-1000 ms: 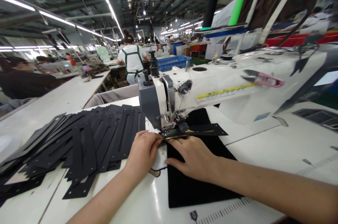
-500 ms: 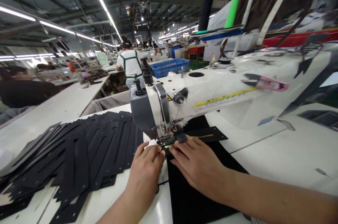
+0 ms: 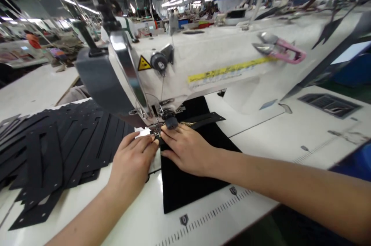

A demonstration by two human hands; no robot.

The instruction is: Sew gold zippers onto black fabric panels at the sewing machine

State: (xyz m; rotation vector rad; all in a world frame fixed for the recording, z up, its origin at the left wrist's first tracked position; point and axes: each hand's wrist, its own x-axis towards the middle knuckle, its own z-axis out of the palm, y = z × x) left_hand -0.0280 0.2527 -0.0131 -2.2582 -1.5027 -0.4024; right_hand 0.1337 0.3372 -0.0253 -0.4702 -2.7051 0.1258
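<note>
A white sewing machine (image 3: 232,51) stands before me. Under its presser foot (image 3: 157,130) lies a black fabric panel (image 3: 188,186), topped by a black strip (image 3: 210,119) with a gold line along it like zipper teeth. My left hand (image 3: 131,159) is left of the foot, its bent fingertips closed at the edge of the black pieces. Just right of the foot, my right hand (image 3: 189,149) lies flat on the strip and panel with fingers stretched out. The fingertips of both hands are close to the needle area, where the exact contact is partly hidden.
A pile of slotted black strips (image 3: 77,143) covers the table at left. Pink-handled snips (image 3: 285,49) rest against the machine arm. A printed ruler scale (image 3: 210,215) runs along the table's front edge. A person in white (image 3: 124,26) is behind the machine.
My view has tipped down and come closer, so the machine looks larger and the panel's front edge shows. Both hands keep their places beside the foot; the strip has hardly shifted.
</note>
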